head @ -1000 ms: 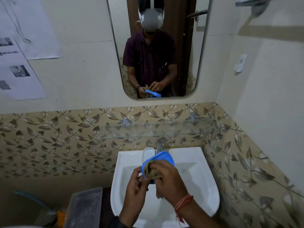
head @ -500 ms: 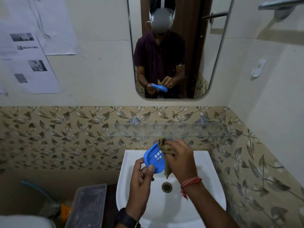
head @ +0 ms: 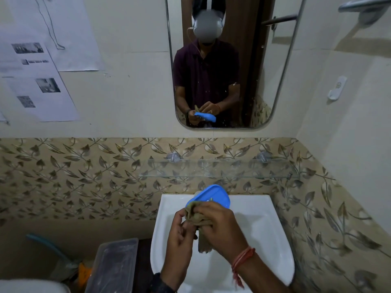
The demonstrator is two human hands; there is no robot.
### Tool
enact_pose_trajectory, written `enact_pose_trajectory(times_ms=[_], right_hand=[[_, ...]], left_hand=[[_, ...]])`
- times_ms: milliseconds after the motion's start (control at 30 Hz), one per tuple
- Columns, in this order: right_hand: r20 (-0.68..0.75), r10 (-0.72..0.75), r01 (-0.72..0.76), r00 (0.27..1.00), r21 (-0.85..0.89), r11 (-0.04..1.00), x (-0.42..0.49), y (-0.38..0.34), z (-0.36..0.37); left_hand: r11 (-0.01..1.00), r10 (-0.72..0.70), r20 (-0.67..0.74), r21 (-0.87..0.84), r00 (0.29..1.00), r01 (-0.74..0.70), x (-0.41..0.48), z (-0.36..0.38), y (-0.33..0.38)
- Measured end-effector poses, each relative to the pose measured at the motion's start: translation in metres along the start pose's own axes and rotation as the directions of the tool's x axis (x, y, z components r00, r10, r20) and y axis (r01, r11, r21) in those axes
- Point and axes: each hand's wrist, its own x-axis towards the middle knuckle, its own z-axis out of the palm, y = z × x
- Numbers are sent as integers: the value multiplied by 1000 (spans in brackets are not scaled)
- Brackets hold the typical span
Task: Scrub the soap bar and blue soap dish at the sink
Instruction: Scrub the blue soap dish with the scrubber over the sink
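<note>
Both hands work over the white sink (head: 262,210). The left hand (head: 179,235) holds the blue dish (head: 209,196) from below, near its left end, fingers curled and clamped on it. The dish sits tilted in the air above the back of the sink, clear of the porcelain. The right hand (head: 224,227) bunches a brownish cloth (head: 195,216) against the dish's near edge, fingers closed tight on it; the loose tail of the cloth hangs down between the hands. The soap bar is not clearly in view; a pale shape behind the dish may be it, but I cannot tell.

The main risk, as I judge it, is the dish slipping. It is gripped at one end only, likely wet, and hard rubbing from the right hand could lever it out of the left fingers and drop it into the sink. The dangling cloth could also snag or slide loose.
</note>
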Motion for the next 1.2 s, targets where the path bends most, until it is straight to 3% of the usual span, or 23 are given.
enact_pose_trajectory(times_ms=[67, 167, 233, 300, 400, 533, 667, 867, 1033, 1200], right_hand=[[-72, 35, -38, 997, -42, 998, 7, 8, -7], [-316, 156, -194, 936, -95, 976, 22, 18, -21], [-337, 159, -210, 928, -119, 970, 25, 15, -19], [-244, 147, -166, 959, -56, 985, 22, 6, -14], [30, 32, -33, 999, 34, 999, 10, -6, -6], [246, -64, 86, 967, -81, 993, -5, 0, -10], [436, -40, 147, 899, -213, 966, -2, 5, -25], [499, 2, 129, 867, -228, 965, 7, 3, -37], [503, 6, 126, 864, -229, 965, 6, 0, -41], [577, 102, 112, 811, -324, 939, 1, 1, -38]], left_hand=[[1000, 6, 8, 3, 1000, -6, 0, -1, 0], [1000, 9, 11, -12, 1000, -9, -2, 1, 0], [1000, 4, 21, -11, 1000, -4, -3, 3, 0], [1000, -3, 19, -24, 1000, 4, -1, 1, 1], [1000, -2, 11, -12, 1000, 2, 1, -6, 0], [1000, -16, -26, 8, 1000, 16, -11, -14, -5], [994, -104, -40, -35, 994, 102, -21, -9, -12], [980, -179, -49, -93, 983, 174, -22, 0, -3], [879, -325, 56, -349, 944, 324, -15, -3, 8], [898, -358, 68, -249, 931, 364, -18, -5, 10]])
